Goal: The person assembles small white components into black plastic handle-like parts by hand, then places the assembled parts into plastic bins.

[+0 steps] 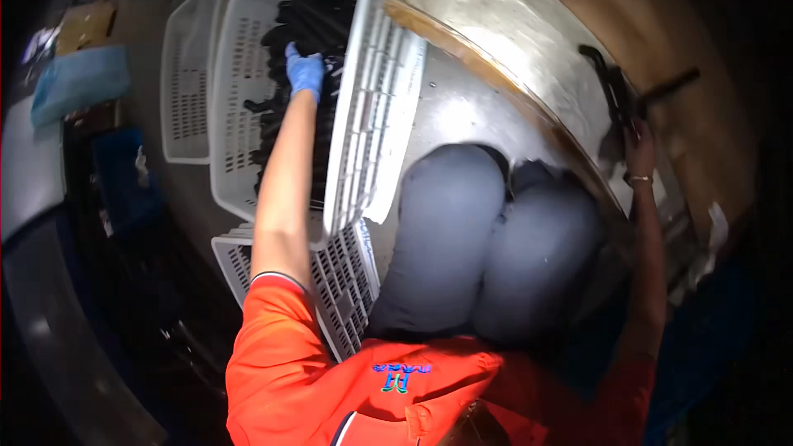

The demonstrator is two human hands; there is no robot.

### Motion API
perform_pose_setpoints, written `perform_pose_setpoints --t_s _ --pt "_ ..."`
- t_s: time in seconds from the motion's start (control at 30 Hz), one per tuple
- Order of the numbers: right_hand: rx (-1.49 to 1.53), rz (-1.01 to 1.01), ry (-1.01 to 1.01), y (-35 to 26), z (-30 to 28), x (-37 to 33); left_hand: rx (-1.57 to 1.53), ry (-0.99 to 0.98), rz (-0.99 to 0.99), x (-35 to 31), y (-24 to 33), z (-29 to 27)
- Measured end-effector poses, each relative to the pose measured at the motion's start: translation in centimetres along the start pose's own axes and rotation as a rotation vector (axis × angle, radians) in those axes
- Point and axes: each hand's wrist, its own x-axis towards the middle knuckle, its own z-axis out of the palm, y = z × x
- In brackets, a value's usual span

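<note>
Black hooked part (615, 95) in right hand (639, 153), long axis slanting forward-left.

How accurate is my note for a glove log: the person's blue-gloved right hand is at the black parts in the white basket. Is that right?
Not quite: the blue-gloved hand is the left one, not the right, as the head view shows. It is at the black parts in the white basket, as you say.

Parts (301, 21) in basket (353, 74) at left, box (450, 33) at right, legs (450, 223) between
</note>
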Motion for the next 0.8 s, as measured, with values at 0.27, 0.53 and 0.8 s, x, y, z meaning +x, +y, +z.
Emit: perform_pose_setpoints --t_s 0.27,0.53,0.8 --pt "-0.379 -0.07 -0.212 -2.0 2.2 2.6 0.051 0.037 -0.119 1.1 5.7 1.6" --pt "0.035 -0.062 -0.115 -2.3 -0.5 0.9 0.378 -0.264 -0.07 0.0 10.0 0.4" --pt "0.897 0.309 -0.235 -9.7 -5.7 -1.6 -0.074 -0.518 -0.231 -2.2 2.9 -2.2"
